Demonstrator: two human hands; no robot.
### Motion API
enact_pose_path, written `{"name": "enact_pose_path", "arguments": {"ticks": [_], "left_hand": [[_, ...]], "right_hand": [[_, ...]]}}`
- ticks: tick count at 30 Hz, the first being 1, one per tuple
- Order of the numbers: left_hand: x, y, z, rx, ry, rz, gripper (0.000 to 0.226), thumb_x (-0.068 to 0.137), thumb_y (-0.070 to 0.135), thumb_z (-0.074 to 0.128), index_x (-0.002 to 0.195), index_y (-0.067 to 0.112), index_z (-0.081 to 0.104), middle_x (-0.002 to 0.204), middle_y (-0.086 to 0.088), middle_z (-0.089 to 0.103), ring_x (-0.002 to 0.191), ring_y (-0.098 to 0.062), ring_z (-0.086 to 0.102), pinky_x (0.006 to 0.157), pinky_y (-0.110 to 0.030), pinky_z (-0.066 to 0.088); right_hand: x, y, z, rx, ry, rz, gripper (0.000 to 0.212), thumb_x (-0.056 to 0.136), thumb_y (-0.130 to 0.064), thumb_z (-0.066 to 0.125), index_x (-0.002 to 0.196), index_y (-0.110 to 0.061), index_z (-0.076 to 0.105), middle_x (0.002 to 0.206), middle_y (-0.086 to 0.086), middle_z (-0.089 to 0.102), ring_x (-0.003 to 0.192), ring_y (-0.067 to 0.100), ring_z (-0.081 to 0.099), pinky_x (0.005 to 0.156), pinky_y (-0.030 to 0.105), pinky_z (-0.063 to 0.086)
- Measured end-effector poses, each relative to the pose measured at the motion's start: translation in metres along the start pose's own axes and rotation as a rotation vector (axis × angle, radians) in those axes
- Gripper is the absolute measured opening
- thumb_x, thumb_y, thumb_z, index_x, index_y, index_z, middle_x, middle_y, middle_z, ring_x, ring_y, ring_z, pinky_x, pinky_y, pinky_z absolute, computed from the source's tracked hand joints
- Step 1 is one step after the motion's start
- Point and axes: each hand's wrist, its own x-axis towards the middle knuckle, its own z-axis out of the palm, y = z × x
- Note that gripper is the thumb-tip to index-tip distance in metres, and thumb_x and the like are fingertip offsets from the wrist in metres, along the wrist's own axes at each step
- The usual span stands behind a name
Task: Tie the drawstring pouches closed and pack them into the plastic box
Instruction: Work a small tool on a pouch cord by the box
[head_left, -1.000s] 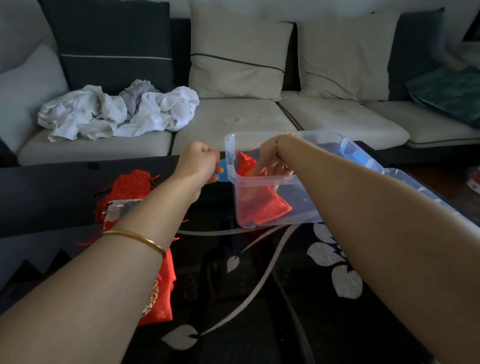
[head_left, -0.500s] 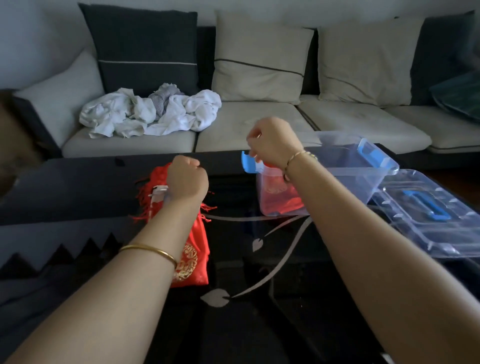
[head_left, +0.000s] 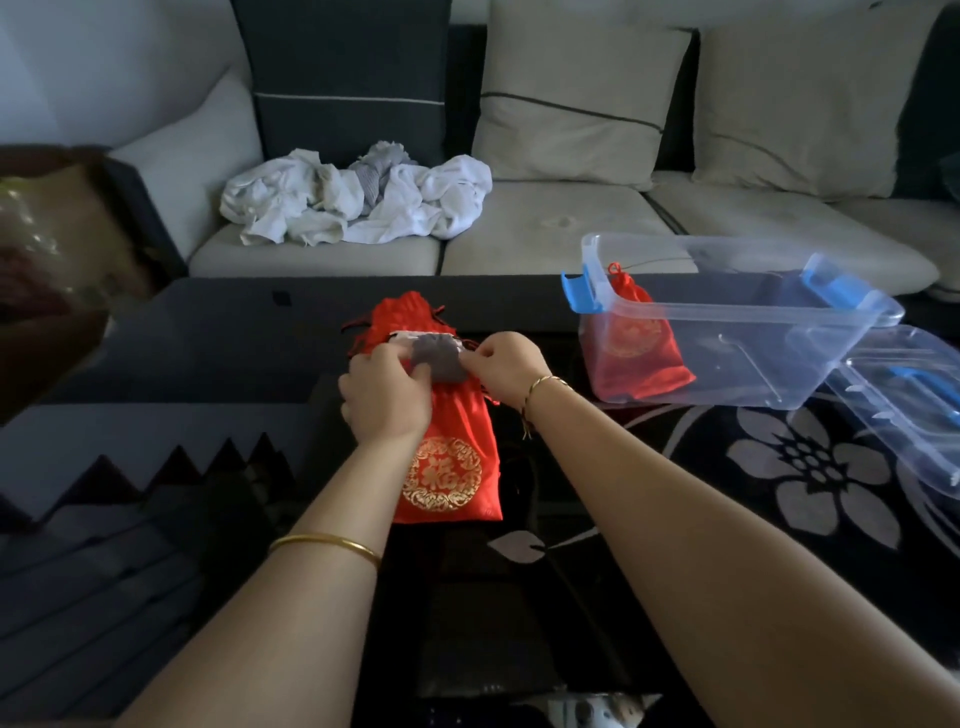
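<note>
On red pouch (head_left: 451, 470), left hand (head_left: 387, 402) and right hand (head_left: 508, 370), fingers pinching grey pouch (head_left: 440, 359)

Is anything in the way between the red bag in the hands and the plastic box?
Nothing visible. The left hand and right hand hold the red pouch at its mouth. The plastic box stands open, its lid lying to its right. A packed pouch sits at its left end.

Black glass coffee table (head_left: 218, 332), grey flower pattern toward right. Red drawstring pouch (head_left: 452, 478) flat at centre, second red pouch (head_left: 405, 314) behind it. Clear plastic box (head_left: 753, 364) upright, upper right; clear lid (head_left: 909, 415) just beside, at right edge.
</note>
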Motion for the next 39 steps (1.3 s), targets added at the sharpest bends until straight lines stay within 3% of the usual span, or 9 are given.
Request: {"name": "enact_pose_path", "arguments": {"ticks": [5, 9, 14, 16, 20, 24, 27, 32, 39], "left_hand": [[-0.002, -0.007, -0.002, 0.048, 0.002, 0.112, 0.033, 0.09, 0.023, 0.06, 0.123, 0.025, 0.058, 0.123, -0.002, 0.06, 0.12, -0.031, 0.045, 0.096, -0.045, 0.037], [-0.005, -0.003, -0.005, 0.05, 0.054, 0.149, 0.035, 0.089, 0.023, 0.061, 0.123, 0.023, 0.056, 0.123, -0.003, 0.059, 0.118, -0.031, 0.045, 0.093, -0.044, 0.036], [-0.007, 0.017, -0.019, -0.315, 0.111, 0.177, 0.058, 0.088, 0.022, 0.063, 0.139, 0.011, 0.038, 0.137, -0.014, 0.042, 0.121, -0.025, 0.047, 0.092, -0.023, 0.034], [-0.009, 0.03, -0.021, -0.461, -0.039, 0.153, 0.056, 0.091, 0.024, 0.06, 0.141, 0.011, 0.038, 0.127, -0.005, 0.05, 0.108, -0.013, 0.054, 0.083, -0.013, 0.036], [-0.024, 0.055, -0.008, -0.547, -0.237, 0.263, 0.016, 0.094, 0.016, 0.054, 0.105, 0.011, 0.064, 0.083, 0.0, 0.064, 0.062, -0.005, 0.058, 0.056, -0.02, 0.047], [-0.041, 0.079, 0.01, -0.547, -0.341, 0.306, 0.013, 0.093, 0.011, 0.054, 0.1, 0.01, 0.065, 0.071, 0.002, 0.06, 0.06, -0.007, 0.056, 0.051, -0.014, 0.047], [-0.053, 0.092, 0.023, -0.52, -0.382, 0.36, 0.013, 0.093, 0.01, 0.054, 0.097, 0.014, 0.066, 0.072, 0.004, 0.061, 0.062, -0.007, 0.057, 0.055, -0.016, 0.048], [-0.06, 0.096, 0.031, -0.466, -0.414, 0.418, 0.013, 0.092, 0.011, 0.057, 0.099, 0.015, 0.066, 0.075, 0.004, 0.062, 0.066, -0.007, 0.059, 0.062, -0.022, 0.05], [-0.062, 0.087, 0.031, -0.186, -0.413, 0.508, 0.012, 0.09, 0.009, 0.06, 0.099, 0.012, 0.067, 0.073, 0.005, 0.062, 0.066, -0.007, 0.06, 0.063, -0.021, 0.049]], "right_hand": [[0.008, -0.003, 0.008, 0.006, 0.058, 0.008, 0.03, 0.085, -0.03, 0.061, 0.061, -0.011, 0.059, 0.06, 0.001, 0.054, 0.066, 0.021, 0.055, 0.063, 0.032, 0.045], [0.005, -0.004, 0.009, 0.161, 0.106, -0.021, 0.013, 0.081, -0.019, 0.068, 0.083, -0.007, 0.07, 0.08, 0.005, 0.064, 0.076, 0.018, 0.059, 0.069, 0.032, 0.049], [-0.017, 0.002, -0.024, 0.408, 0.149, -0.086, 0.012, 0.079, -0.008, 0.069, 0.091, -0.007, 0.066, 0.079, -0.001, 0.06, 0.071, 0.01, 0.055, 0.059, 0.017, 0.046], [-0.031, 0.009, -0.041, 0.411, 0.154, -0.1, 0.014, 0.08, -0.008, 0.069, 0.094, -0.005, 0.066, 0.079, -0.001, 0.059, 0.067, 0.004, 0.052, 0.053, 0.009, 0.044], [-0.059, 0.032, -0.077, 0.438, 0.186, -0.079, 0.014, 0.082, -0.008, 0.068, 0.095, -0.004, 0.065, 0.077, 0.0, 0.058, 0.063, 0.005, 0.051, 0.051, 0.013, 0.045], [-0.086, 0.055, -0.108, 0.645, 0.154, 0.016, 0.006, 0.09, -0.012, 0.058, 0.091, -0.007, 0.061, 0.085, 0.017, 0.061, 0.071, 0.025, 0.058, 0.066, 0.038, 0.055], [-0.1, 0.075, -0.121, 0.638, 0.163, 0.02, 0.009, 0.092, -0.009, 0.055, 0.088, -0.013, 0.062, 0.079, 0.009, 0.064, 0.066, 0.017, 0.061, 0.058, 0.023, 0.052], [-0.109, 0.094, -0.128, 0.504, 0.193, 0.057, 0.018, 0.094, -0.016, 0.053, 0.082, -0.007, 0.063, 0.074, 0.003, 0.064, 0.062, 0.01, 0.061, 0.055, 0.015, 0.049], [-0.107, 0.097, -0.13, 0.669, 0.152, 0.114, 0.018, 0.097, -0.009, 0.045, 0.082, -0.007, 0.054, 0.071, 0.007, 0.064, 0.059, 0.014, 0.06, 0.054, 0.02, 0.049]]}}
